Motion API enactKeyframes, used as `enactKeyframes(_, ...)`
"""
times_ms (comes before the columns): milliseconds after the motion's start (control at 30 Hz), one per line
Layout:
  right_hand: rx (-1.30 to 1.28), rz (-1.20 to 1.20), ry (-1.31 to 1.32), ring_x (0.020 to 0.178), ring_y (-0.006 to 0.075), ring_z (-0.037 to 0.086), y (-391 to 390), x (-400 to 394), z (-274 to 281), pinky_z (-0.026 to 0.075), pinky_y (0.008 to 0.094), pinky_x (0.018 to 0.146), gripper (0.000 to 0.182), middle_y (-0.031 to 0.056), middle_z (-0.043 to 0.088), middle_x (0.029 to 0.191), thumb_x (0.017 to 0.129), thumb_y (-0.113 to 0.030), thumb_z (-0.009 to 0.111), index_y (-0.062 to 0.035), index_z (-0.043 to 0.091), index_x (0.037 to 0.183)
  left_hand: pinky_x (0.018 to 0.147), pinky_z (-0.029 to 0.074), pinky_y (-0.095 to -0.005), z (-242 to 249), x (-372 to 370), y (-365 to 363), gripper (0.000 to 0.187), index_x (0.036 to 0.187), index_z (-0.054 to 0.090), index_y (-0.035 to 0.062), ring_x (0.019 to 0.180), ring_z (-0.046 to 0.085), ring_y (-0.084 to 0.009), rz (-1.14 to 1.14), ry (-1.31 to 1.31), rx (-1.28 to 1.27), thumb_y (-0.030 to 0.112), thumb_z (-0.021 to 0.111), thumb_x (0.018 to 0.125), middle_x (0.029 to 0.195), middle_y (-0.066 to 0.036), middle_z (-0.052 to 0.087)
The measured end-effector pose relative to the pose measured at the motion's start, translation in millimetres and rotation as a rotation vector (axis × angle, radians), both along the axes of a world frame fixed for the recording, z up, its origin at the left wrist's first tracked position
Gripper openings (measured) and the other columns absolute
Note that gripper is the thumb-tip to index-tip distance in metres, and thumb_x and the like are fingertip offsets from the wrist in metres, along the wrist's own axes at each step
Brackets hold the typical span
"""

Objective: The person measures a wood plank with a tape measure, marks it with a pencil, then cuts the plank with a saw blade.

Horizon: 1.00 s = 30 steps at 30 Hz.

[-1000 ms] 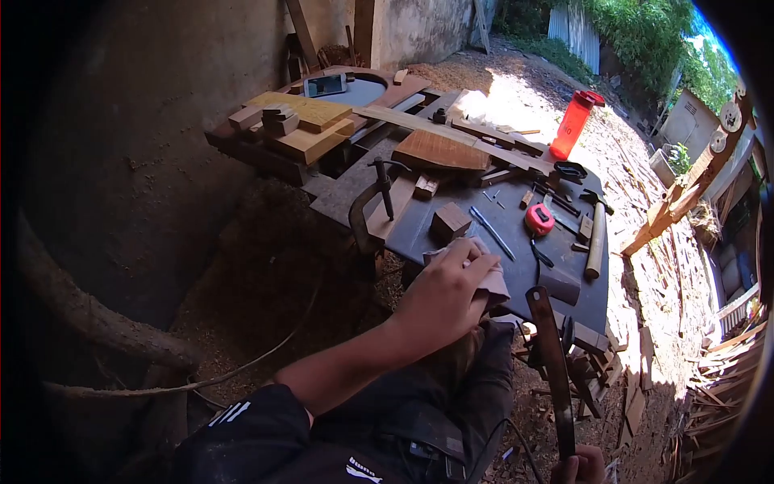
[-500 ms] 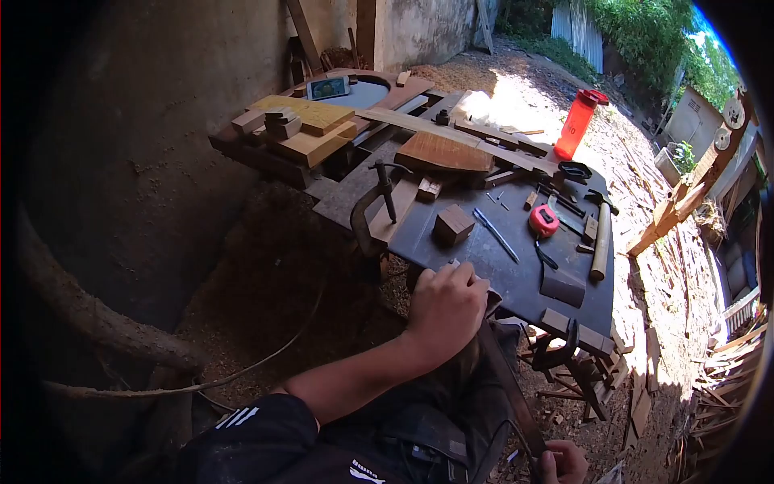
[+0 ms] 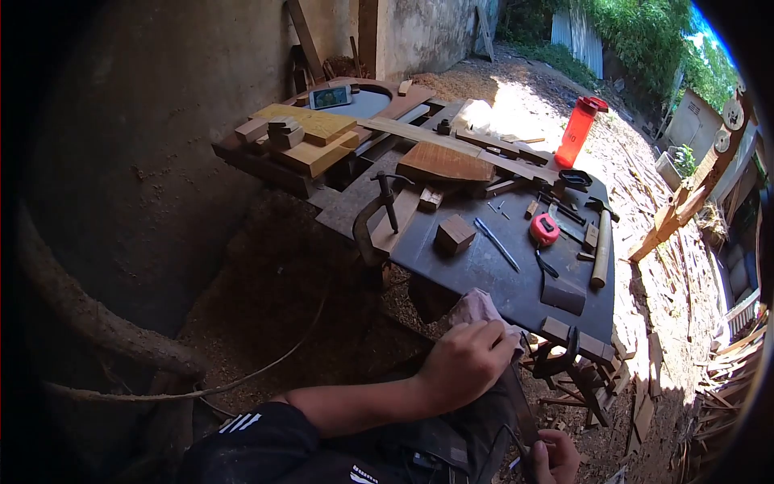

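In the head view, my left hand is closed round a pale pinkish cloth, which bunches up above the knuckles at the table's near edge. Below that hand a long dark strip slants down over my lap; its material is hard to make out. My right hand, low in the view, grips the strip's lower end between thumb and fingers. Beyond the cloth, a dark wooden block and a blue pen lie on the dark tabletop.
A C-clamp grips the table's left edge, another clamp the near right corner. On the table are a pink tape measure, a hammer, a red bottle and a wooden slab. Farther back, a phone leans near yellow boards.
My left hand has slid down along the strip, toward my right hand, and more of the cloth shows above it. My right hand keeps its hold, barely shifted.
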State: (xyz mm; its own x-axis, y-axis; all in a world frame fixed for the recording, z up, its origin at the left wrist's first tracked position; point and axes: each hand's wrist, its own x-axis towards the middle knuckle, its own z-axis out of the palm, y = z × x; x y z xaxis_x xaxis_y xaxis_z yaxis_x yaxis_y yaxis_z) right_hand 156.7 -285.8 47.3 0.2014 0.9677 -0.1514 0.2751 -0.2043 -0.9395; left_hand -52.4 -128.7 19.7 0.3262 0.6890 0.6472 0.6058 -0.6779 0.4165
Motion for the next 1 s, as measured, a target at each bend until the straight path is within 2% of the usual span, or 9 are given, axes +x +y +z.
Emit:
enactKeyframes(133, 0.074, 0.049, -0.07, 0.064, 0.004, 0.046, 8.7, -1.3, -9.3, 0.035, 0.0235, 0.058, 0.022, -0.0042, 0.058, 0.076, 0.106, -0.022, 0.063, -0.0035, 0.065, 0.118, 0.07, 0.055, -0.0366, -4.0, 9.7, -13.6, 0.031, 0.113, 0.071, 0.0028, 0.078, 0.067, -0.0237, -0.107, -0.052, 0.0, 0.013, 0.076, 0.084, 0.091, -0.006, 0.063)
enactKeyframes(300, 0.108, 0.025, 0.048, 0.068, 0.0029, 0.048, 19.6, -5.6, -10.3, 0.035, 0.0214, 0.06, 0.022, -0.0042, 0.059, 0.083, 0.105, -0.016, 0.063, -0.0031, 0.062, 0.122, 0.068, 0.055, -0.0348, -5.9, 23.6, -27.0, 0.034, 0.115, 0.07, 0.0007, 0.078, 0.067, -0.0218, -0.223, -0.145, 0.039, 0.012, 0.074, 0.083, 0.095, -0.007, 0.063)
enactKeyframes(633, 0.157, 0.033, 0.13, 0.08, 0.0066, 0.055, 28.3, -6.4, -13.4, 0.041, 0.0208, 0.068, 0.025, -0.0002, 0.062, 0.098, 0.1, -0.005, 0.066, -0.0042, 0.057, 0.123, 0.064, 0.052, -0.031, -0.5, 32.1, -45.4, 0.041, 0.121, 0.071, 0.0023, 0.075, 0.064, -0.0179, -0.309, -0.178, 0.103, 0.013, 0.069, 0.082, 0.088, -0.005, 0.061)
enactKeyframes(800, 0.255, -0.061, 0.001, 0.081, 0.0078, 0.057, 31.4, -3.2, -17.3, 0.044, 0.0221, 0.069, 0.022, 0.0008, 0.063, 0.096, 0.101, -0.008, 0.066, -0.0039, 0.057, 0.121, 0.064, 0.051, -0.0303, -4.8, 26.8, -47.2, 0.036, 0.121, 0.072, 0.0039, 0.073, 0.062, -0.0167, -0.369, -0.15, 0.126, 0.016, 0.072, 0.087, 0.088, -0.004, 0.06)
enactKeyframes(900, 0.311, -0.127, -0.05, 0.076, 0.0072, 0.056, 29.5, -0.4, -15.7, 0.043, 0.0222, 0.066, 0.024, 0.0004, 0.064, 0.093, 0.102, -0.014, 0.067, -0.0039, 0.057, 0.121, 0.064, 0.05, -0.0294, -10.8, 24.0, -48.9, 0.042, 0.126, 0.068, 0.0037, 0.072, 0.061, -0.0175, -0.42, -0.25, 0.041, 0.023, 0.078, 0.089, 0.087, -0.004, 0.059)
enactKeyframes(1000, 0.348, -0.166, -0.111, 0.067, 0.0042, 0.051, 22.8, 4.2, -10.6, 0.036, 0.0221, 0.058, 0.028, 0.0005, 0.064, 0.085, 0.102, -0.022, 0.069, -0.0052, 0.058, 0.122, 0.064, 0.048, -0.0294, -10.7, 11.8, -45.8, 0.063, 0.137, 0.056, 0.004, 0.076, 0.061, -0.0164, -0.42, -0.521, -0.399, 0.032, 0.083, 0.088, 0.092, -0.005, 0.06)
